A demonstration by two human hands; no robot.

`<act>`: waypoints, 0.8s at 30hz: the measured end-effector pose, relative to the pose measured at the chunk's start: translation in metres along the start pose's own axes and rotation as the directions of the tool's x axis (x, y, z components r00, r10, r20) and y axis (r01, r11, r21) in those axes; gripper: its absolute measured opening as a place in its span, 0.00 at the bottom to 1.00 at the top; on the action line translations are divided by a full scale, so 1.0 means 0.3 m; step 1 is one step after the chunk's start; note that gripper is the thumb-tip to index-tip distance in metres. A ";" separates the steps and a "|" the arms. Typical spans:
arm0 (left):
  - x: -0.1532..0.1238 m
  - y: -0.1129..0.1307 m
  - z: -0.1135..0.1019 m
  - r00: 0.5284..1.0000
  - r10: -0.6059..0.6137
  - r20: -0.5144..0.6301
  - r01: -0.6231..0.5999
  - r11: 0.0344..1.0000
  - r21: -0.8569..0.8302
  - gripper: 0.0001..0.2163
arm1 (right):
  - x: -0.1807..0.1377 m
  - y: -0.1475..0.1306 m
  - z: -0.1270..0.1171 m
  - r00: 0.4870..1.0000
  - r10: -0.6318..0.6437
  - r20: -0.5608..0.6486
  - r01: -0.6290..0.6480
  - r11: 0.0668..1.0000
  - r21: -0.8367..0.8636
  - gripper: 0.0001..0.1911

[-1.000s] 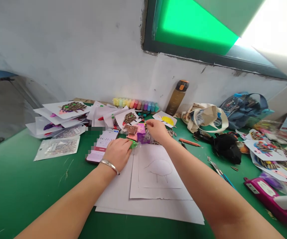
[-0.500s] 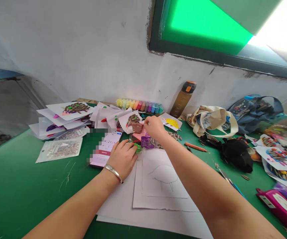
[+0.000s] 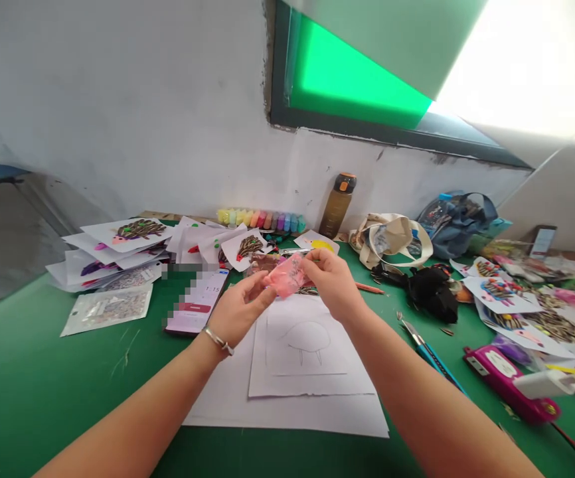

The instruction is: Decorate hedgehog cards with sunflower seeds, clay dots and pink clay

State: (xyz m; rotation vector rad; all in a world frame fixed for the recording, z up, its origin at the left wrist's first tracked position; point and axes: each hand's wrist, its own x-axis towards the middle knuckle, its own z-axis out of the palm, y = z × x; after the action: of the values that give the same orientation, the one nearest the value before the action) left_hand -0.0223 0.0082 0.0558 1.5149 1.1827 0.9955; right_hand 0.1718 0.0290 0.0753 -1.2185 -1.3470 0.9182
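Between my two hands is a small clear packet of pink modelling clay (image 3: 287,275), raised above the table. My left hand (image 3: 242,307), with a silver bangle on its wrist, pinches the packet's left end. Fingers of my right hand (image 3: 332,279) are closed on its upper right corner. Below lies a sheet of paper (image 3: 312,382) with a pencil outline of a rounded body on two pairs of short legs. Brown clay (image 3: 259,263) in a wrapper rests just behind the packet, partly hidden by my hands.
A phone (image 3: 198,302) lies left of the paper, near stacked hedgehog pictures (image 3: 138,230). Along the wall are a row of coloured clay packs (image 3: 262,219), a bottle (image 3: 337,206) and a cloth bag (image 3: 392,240). To the right sit a utility knife (image 3: 429,352) and a magenta glue gun (image 3: 506,382).
Both my hands have come together on the pink packet, lifting it from the pile. My left hand has left the green clay beside the phone. The view has turned right.
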 end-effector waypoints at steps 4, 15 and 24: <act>-0.005 0.047 0.044 0.966 -0.213 0.144 0.244 0.937 -0.249 0.21 | -0.101 -0.010 -0.010 0.995 0.102 0.012 -0.103 0.980 0.173 0.12; 0.022 0.044 0.099 0.932 -0.313 0.182 0.358 0.873 -0.330 0.18 | -0.167 0.022 -0.106 0.936 0.294 0.193 -0.345 0.874 0.342 0.16; 0.029 0.009 0.113 0.921 -0.347 0.178 0.390 0.829 -0.401 0.20 | -0.171 0.069 -0.150 0.907 0.341 0.246 -0.417 0.805 0.421 0.15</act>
State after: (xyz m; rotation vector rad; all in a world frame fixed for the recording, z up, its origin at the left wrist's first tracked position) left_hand 0.0125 0.0101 0.0511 0.9269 1.0478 0.8355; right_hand 0.2160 -0.0220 0.0520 -1.0627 -0.9227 1.5585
